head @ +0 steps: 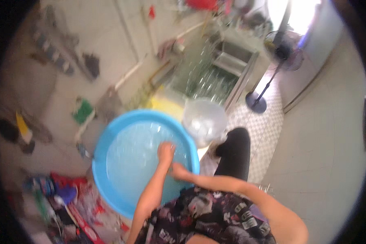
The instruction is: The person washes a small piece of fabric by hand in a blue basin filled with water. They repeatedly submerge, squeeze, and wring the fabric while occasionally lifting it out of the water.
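A large round blue plastic basin (99, 146) holds cloudy pale water (131, 158). My left hand (166, 152) is over the water at the right part of the basin, its fingers bent. Just below and to the right of it, my right hand (179, 171) is close to the left wrist, inside the near right rim. Blur and the water hide the fingertips, and whether either hand holds something cannot be made out. A translucent whitish plastic tub (205, 117) stands against the basin's far right side.
Beyond the tub lies a metal sink (231, 61) with a wet counter. A pedestal fan (256, 102) stands on the patterned floor. Mixed bags and packages (82, 210) lie left of the basin. A green-topped brush or sponge (83, 110) is near the wall.
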Available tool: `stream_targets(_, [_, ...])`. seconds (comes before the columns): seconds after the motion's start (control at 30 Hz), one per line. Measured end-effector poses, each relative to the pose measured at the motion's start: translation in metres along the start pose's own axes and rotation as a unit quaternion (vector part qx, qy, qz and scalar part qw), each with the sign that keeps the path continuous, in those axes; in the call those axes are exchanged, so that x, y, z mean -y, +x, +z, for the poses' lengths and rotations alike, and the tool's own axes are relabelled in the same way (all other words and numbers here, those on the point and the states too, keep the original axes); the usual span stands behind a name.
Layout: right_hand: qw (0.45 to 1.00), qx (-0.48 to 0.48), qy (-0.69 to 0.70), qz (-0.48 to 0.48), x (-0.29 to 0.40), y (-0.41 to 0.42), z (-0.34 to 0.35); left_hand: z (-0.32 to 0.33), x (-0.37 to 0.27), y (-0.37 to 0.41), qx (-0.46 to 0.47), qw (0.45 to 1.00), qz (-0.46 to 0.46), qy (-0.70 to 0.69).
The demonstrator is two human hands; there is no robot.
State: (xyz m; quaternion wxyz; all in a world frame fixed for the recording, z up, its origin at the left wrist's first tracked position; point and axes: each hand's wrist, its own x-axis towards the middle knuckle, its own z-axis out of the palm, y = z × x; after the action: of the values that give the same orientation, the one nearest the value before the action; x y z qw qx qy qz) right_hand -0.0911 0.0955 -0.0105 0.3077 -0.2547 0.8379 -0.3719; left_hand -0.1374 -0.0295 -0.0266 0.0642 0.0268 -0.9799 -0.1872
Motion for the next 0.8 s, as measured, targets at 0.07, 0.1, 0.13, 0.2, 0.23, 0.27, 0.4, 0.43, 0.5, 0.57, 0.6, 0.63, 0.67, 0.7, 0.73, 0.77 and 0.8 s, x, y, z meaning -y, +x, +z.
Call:
stream_targets(0.07, [0.982,0.098,0.066,0.15,-0.005,0.015,-0.011,-0.01,0.005,-0.008,-0.06,0.995,-0.037,-0.065])
stream_targets(0.1, [0.99,-0.028,0.085,0.111,-0.011,0.02,0.003,-0.021,0.015,-0.019,-0.097,0.989,-0.068,-0.088])
stream_targets(0.13, [0.976,-0.018,0.17,0.131,-0.01,0.027,0.005,-0.022,0.031,-0.029,-0.141,0.979,-0.062,-0.137])
stream_targets(0.2, [0.96,-0.079,0.237,0.128,-0.001,0.024,0.002,-0.023,0.038,-0.053,-0.174,0.948,-0.179,-0.199])
stream_targets(0.23, [0.959,-0.14,0.225,0.102,0.007,0.018,0.003,-0.023,0.043,-0.069,-0.132,0.912,-0.252,-0.296])
stream_targets(0.27, [0.974,-0.153,0.165,0.014,0.001,0.02,0.009,-0.024,0.04,-0.073,-0.08,0.86,-0.318,-0.391])
stream_targets(0.4, [0.976,-0.06,-0.11,-0.18,0.004,-0.01,0.033,0.011,0.042,-0.112,-0.017,0.422,-0.573,-0.702])
stream_targets(0.43, [0.964,-0.02,-0.183,-0.193,0.016,-0.021,0.025,0.009,0.034,-0.111,-0.018,0.442,-0.569,-0.694])
stream_targets(0.5, [0.945,0.069,-0.273,-0.163,0.012,-0.005,0.024,0.003,0.016,-0.117,-0.022,0.48,-0.559,-0.676])
stream_targets(0.57, [0.965,0.105,-0.214,-0.113,0.042,-0.032,-0.013,-0.007,0.006,-0.13,0.009,0.568,-0.532,-0.628])
stream_targets(0.6, [0.966,0.034,-0.218,-0.137,0.025,-0.026,-0.006,-0.012,-0.003,-0.127,0.037,0.614,-0.511,-0.6])
stream_targets(0.63, [0.983,0.047,-0.151,-0.09,0.019,-0.012,0.0,-0.023,-0.01,-0.125,0.037,0.654,-0.506,-0.561])
stream_targets(0.67, [0.994,0.059,-0.083,-0.044,0.012,0.006,0.006,-0.036,-0.018,-0.119,0.036,0.693,-0.498,-0.52])
stream_targets(0.7, [0.997,0.077,-0.017,0.004,0.014,0.01,0.007,-0.042,-0.022,-0.118,0.035,0.725,-0.493,-0.48])
stream_targets(0.73, [0.997,0.065,-0.016,-0.034,0.013,0.009,0.008,-0.047,-0.019,-0.119,0.075,0.721,-0.489,-0.486])
stream_targets(0.77, [0.996,0.052,-0.014,-0.071,0.009,0.007,0.008,-0.053,-0.014,-0.118,0.115,0.715,-0.483,-0.492])
stream_targets(0.8, [0.993,0.039,-0.011,-0.109,0.007,0.006,0.009,-0.058,-0.009,-0.117,0.155,0.71,-0.477,-0.495])
